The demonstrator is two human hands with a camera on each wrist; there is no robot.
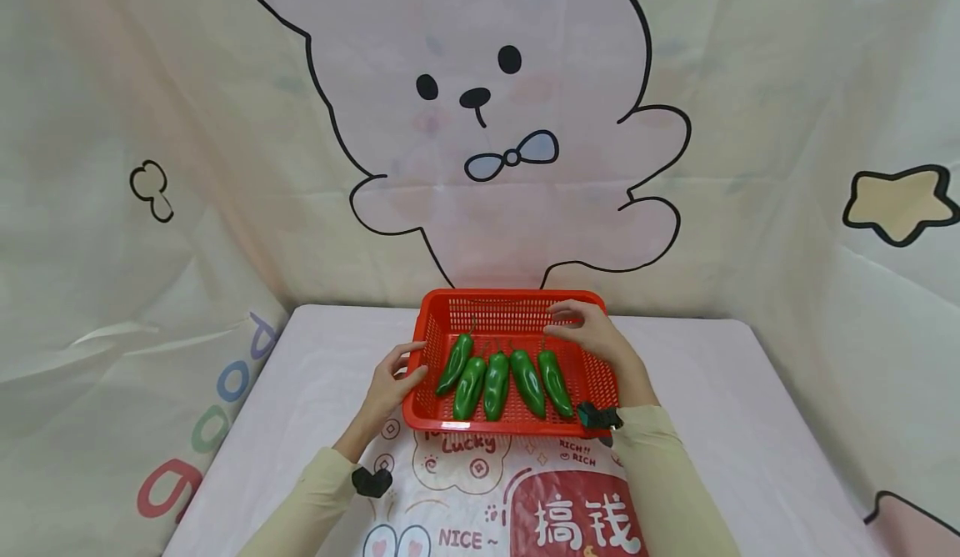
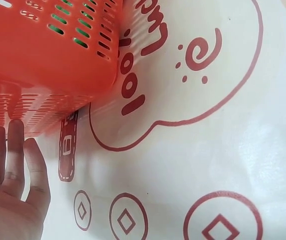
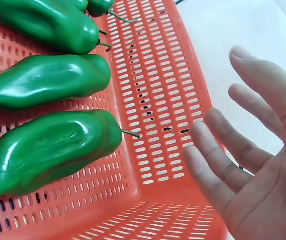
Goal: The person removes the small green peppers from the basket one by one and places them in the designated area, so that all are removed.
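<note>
A red plastic basket [image 1: 510,428] with slotted walls stands on the table and holds several green peppers [image 1: 496,386] in a row. My left hand [image 1: 392,382] is at the basket's left side. Its fairly straight fingers come right up to the slotted wall in the left wrist view. Above the basket's back right part is my right hand [image 1: 596,333], fingers spread and nothing in its grasp. In the right wrist view, the nearest pepper [image 3: 52,152] lies with its thin stem pointing towards that hand, a gap between them.
The white table [image 1: 697,373] is covered with a printed sheet bearing red lettering [image 1: 577,511] in front of the basket. Cloth with a cartoon bear [image 1: 495,207] hangs close behind the table, and more cloth hangs at both sides. Dark bands [image 1: 372,482] sit at both wrists.
</note>
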